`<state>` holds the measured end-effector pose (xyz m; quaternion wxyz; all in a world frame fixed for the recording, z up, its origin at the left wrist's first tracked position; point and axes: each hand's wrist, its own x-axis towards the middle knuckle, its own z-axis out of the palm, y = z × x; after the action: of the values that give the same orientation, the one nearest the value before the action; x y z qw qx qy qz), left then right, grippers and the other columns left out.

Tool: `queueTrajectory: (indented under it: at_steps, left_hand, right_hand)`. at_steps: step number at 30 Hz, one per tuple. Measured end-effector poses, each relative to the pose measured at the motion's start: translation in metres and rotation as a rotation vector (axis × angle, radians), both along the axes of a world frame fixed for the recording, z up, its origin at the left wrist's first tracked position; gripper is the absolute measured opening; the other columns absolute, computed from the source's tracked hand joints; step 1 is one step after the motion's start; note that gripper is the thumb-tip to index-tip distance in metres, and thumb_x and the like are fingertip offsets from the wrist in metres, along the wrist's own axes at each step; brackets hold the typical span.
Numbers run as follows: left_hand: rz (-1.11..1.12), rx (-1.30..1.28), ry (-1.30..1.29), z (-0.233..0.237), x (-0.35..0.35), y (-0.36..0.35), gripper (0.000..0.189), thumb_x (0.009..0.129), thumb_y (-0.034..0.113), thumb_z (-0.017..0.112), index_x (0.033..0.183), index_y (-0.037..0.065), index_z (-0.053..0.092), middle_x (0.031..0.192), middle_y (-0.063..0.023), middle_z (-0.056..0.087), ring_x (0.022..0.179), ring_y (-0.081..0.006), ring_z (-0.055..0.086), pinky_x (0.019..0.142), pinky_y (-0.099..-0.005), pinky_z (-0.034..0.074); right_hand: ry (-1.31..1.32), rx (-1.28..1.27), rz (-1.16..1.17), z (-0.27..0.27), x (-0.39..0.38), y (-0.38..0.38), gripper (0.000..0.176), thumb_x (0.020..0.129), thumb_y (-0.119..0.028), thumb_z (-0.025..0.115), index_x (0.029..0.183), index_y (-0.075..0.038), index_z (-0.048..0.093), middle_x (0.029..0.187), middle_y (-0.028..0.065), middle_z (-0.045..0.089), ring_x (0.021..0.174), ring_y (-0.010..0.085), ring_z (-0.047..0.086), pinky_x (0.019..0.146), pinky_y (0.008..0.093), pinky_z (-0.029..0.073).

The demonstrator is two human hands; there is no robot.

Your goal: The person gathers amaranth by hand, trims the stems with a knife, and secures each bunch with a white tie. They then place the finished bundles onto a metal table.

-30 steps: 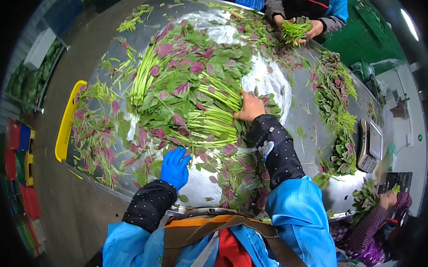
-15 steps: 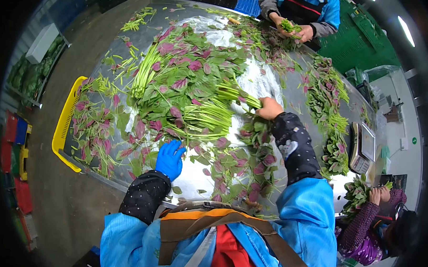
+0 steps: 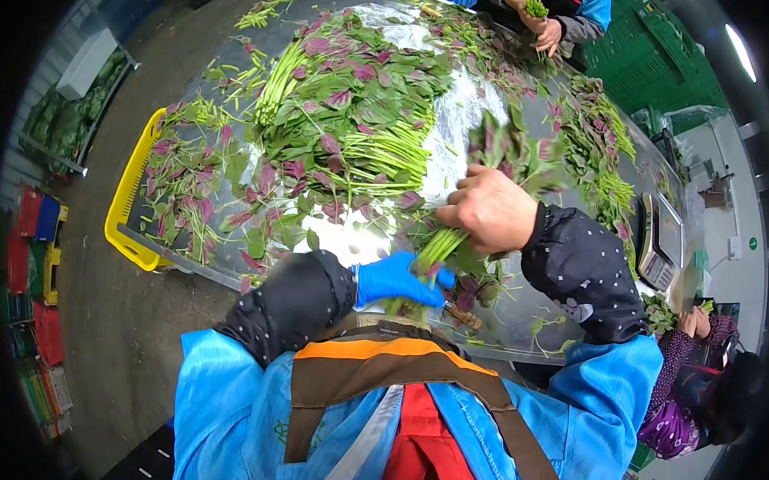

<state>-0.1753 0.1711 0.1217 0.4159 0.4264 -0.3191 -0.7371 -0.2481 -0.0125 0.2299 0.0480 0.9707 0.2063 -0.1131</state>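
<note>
1. Gripping a bunch of green-and-purple leafy stems (image 3: 442,241), the bare right hand (image 3: 489,208) curls its fingers tight around it, just above the near edge of the shiny steel table (image 3: 471,115).
2. The blue-gloved left hand (image 3: 396,279) touches the stem ends with its fingers together. Whether they grip is unclear.
3. A large heap of loose leafy greens (image 3: 355,127) lies beyond, and a yellow plastic crate (image 3: 129,199) sits at the table's left edge.
</note>
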Motion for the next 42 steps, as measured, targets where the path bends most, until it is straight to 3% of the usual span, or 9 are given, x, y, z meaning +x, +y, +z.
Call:
queueTrajectory:
  at_steps: [5, 12, 18, 25, 28, 30, 34, 36, 42]
  left_hand:
    - [0.310, -0.008, 0.239, -0.017, -0.011, 0.041, 0.031, 0.082, 0.014, 0.062, 0.109, 0.000, 0.053, 0.075, -0.0059, 0.060, 0.074, -0.0188, 0.061, 0.075, -0.0307, 0.049]
    - [1.185, -0.023, 0.370, -0.053, 0.044, 0.110, 0.023, 0.089, 0.017, 0.055, 0.109, 0.006, 0.052, 0.061, -0.0007, 0.044, 0.055, -0.0134, 0.046, 0.056, -0.0289, 0.042]
    - [1.306, 0.129, 0.208, -0.092, 0.062, 0.142, 0.022, 0.087, 0.017, 0.057, 0.106, 0.005, 0.058, 0.060, 0.0014, 0.045, 0.051, -0.0103, 0.045, 0.047, -0.0253, 0.038]
    - [0.553, 0.054, -0.108, -0.013, 0.057, 0.083, 0.027, 0.083, 0.026, 0.063, 0.091, 0.000, 0.063, 0.068, -0.0065, 0.059, 0.058, -0.0128, 0.056, 0.055, -0.0267, 0.046]
    - [0.119, -0.014, -0.093, -0.028, 0.064, 0.059, 0.031, 0.083, 0.031, 0.064, 0.089, 0.001, 0.063, 0.077, -0.0081, 0.062, 0.067, -0.0144, 0.059, 0.064, -0.0284, 0.047]
    - [-0.344, -0.122, -0.659, 0.015, 0.117, 0.051, 0.030, 0.082, 0.031, 0.066, 0.098, 0.005, 0.066, 0.086, -0.0076, 0.066, 0.085, -0.0138, 0.060, 0.074, -0.0287, 0.047]
    - [0.524, -0.244, -0.919, 0.003, 0.264, 0.009, 0.024, 0.080, 0.023, 0.069, 0.089, 0.000, 0.069, 0.082, -0.0063, 0.068, 0.074, -0.0102, 0.061, 0.070, -0.0281, 0.049]
    - [0.841, 0.024, -1.419, 0.012, 0.320, -0.018, 0.058, 0.067, 0.051, 0.072, 0.094, 0.000, 0.064, 0.088, -0.0183, 0.065, 0.080, -0.0283, 0.063, 0.071, -0.0366, 0.049]
    - [0.458, 0.382, -1.554, -0.047, 0.415, -0.072, 0.090, 0.051, 0.063, 0.076, 0.110, -0.003, 0.059, 0.105, -0.0205, 0.063, 0.094, -0.0317, 0.062, 0.080, -0.0383, 0.049]
  right_hand:
    - [-0.446, 0.182, -0.035, -0.018, 0.008, 0.022, 0.064, 0.060, -0.005, 0.064, 0.121, -0.023, 0.051, 0.125, 0.0084, 0.047, 0.121, 0.0284, 0.041, 0.102, 0.0446, 0.032]
    - [-0.538, 0.680, -0.726, -0.117, 0.044, -0.048, 0.049, 0.069, -0.010, 0.067, 0.115, -0.006, 0.051, 0.106, 0.0154, 0.055, 0.100, 0.0321, 0.053, 0.086, 0.0378, 0.043]
    - [-0.408, 0.676, -0.797, -0.180, 0.091, -0.031, 0.049, 0.070, -0.016, 0.069, 0.114, 0.000, 0.052, 0.107, 0.0197, 0.057, 0.099, 0.0353, 0.055, 0.087, 0.0390, 0.045]
    - [0.842, 2.044, -0.549, -0.127, 0.077, 0.108, 0.056, 0.087, -0.024, 0.061, 0.132, 0.002, 0.039, 0.128, 0.0126, 0.050, 0.117, 0.0190, 0.047, 0.097, 0.0323, 0.038]
    - [0.702, 2.181, -0.820, -0.126, 0.055, 0.111, 0.028, 0.088, -0.022, 0.058, 0.108, -0.002, 0.051, 0.112, 0.0183, 0.059, 0.115, 0.0276, 0.050, 0.096, 0.0400, 0.040]
    - [0.293, 2.379, -0.982, -0.126, 0.035, 0.103, 0.014, 0.091, -0.019, 0.054, 0.100, -0.009, 0.051, 0.076, 0.0080, 0.060, 0.091, 0.0252, 0.060, 0.090, 0.0436, 0.046]
    - [-0.232, 2.352, -1.143, -0.121, -0.026, 0.059, 0.015, 0.091, -0.021, 0.052, 0.092, -0.007, 0.048, 0.056, 0.0005, 0.043, 0.052, 0.0146, 0.050, 0.059, 0.0338, 0.049]
    - [-0.357, 2.322, -1.326, -0.134, -0.057, 0.056, 0.015, 0.090, -0.021, 0.054, 0.090, -0.007, 0.048, 0.055, 0.0000, 0.040, 0.048, 0.0136, 0.043, 0.052, 0.0312, 0.044]
    - [-0.548, 2.110, -1.632, -0.164, -0.095, 0.084, 0.016, 0.088, -0.021, 0.058, 0.090, -0.008, 0.049, 0.054, 0.0011, 0.043, 0.047, 0.0149, 0.047, 0.051, 0.0317, 0.045]
